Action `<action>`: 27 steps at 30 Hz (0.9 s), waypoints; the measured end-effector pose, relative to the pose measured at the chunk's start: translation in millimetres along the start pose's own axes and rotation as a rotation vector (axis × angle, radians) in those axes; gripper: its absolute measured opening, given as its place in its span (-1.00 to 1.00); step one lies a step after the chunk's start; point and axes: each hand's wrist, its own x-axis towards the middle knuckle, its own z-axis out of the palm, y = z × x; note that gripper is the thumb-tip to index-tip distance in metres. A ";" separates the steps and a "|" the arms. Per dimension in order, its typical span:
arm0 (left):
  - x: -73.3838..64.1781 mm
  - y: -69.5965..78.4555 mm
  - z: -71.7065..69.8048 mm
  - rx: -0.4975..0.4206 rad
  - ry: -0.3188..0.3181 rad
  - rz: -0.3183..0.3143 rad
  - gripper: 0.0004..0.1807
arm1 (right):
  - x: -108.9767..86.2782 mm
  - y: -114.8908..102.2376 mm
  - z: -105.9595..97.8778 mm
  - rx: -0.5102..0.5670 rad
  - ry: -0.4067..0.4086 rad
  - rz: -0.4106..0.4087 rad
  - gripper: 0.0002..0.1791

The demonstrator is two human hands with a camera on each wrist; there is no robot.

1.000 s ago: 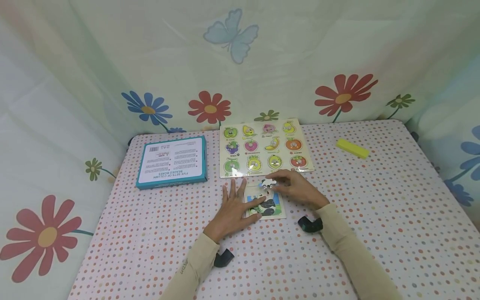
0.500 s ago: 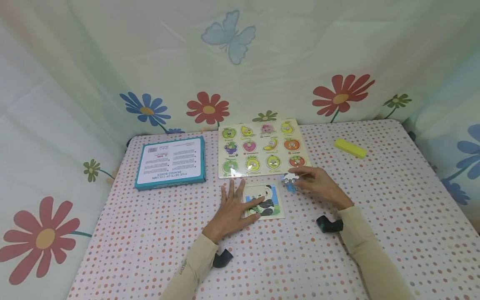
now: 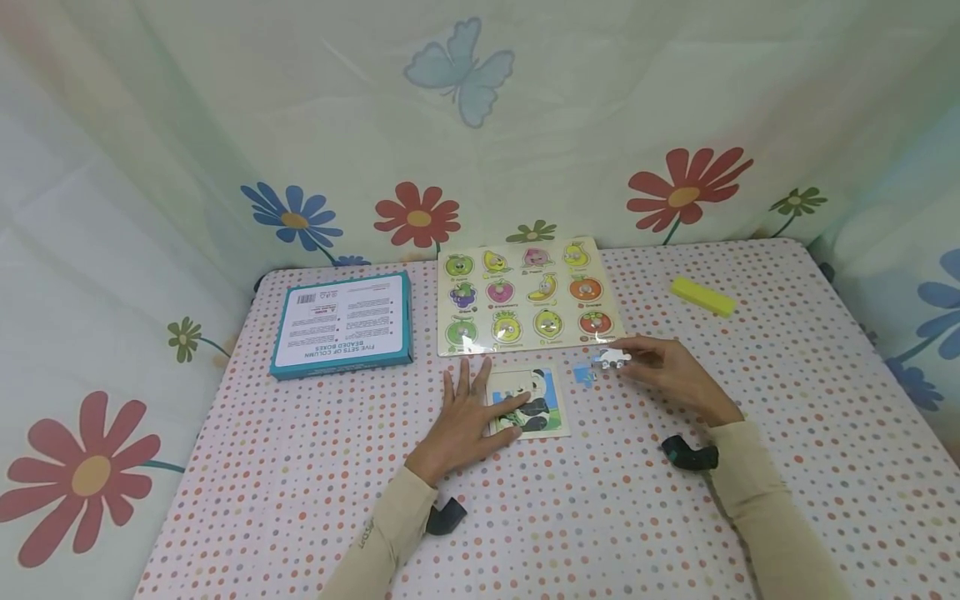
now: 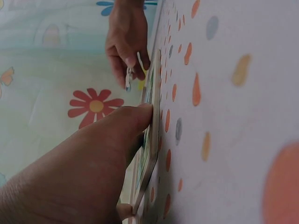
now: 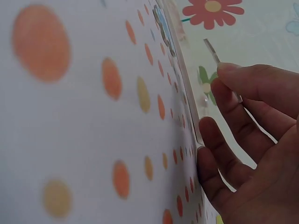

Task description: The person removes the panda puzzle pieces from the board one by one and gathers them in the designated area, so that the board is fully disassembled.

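Note:
In the head view my left hand (image 3: 465,421) lies with spread fingers. Its thumb and index finger rest across the panda jigsaw board (image 3: 557,423), whose upper left part shows bare backing. To the right, my right hand (image 3: 675,379) pinches a black-and-white jigsaw piece (image 3: 615,358) between thumb and fingers, raised close over the table. The right wrist view catches this jigsaw piece (image 5: 211,49) edge-on, with the lower fingers loosely bent. A loose blue jigsaw piece (image 3: 583,375) lies on the table between board and right hand.
A fruit peg puzzle board (image 3: 528,343) lies just behind the panda board. A teal-edged box (image 3: 345,325) is at the back left, and a yellow block (image 3: 703,297) at the back right. The dotted tablecloth (image 3: 300,483) ends at a floral curtain (image 3: 570,125).
My right hand has moved right, off the panda board, carrying the pinched piece. This uncovers the board's upper part and the loose blue piece. My left hand has stayed in place.

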 end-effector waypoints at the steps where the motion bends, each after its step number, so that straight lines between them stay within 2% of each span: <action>1: -0.1 0.1 -0.2 0.000 0.002 0.002 -0.43 | -0.6 0.8 -0.7 -0.005 0.001 -0.004 -0.55; 11: -0.1 1.0 -1.5 0.005 -0.002 0.003 -0.44 | -3.0 8.0 -4.0 -0.087 -0.003 0.011 -0.58; 27: 0.4 0.0 0.1 0.005 0.003 0.003 -0.44 | -1.7 9.8 -5.0 -0.090 -0.036 0.015 -0.59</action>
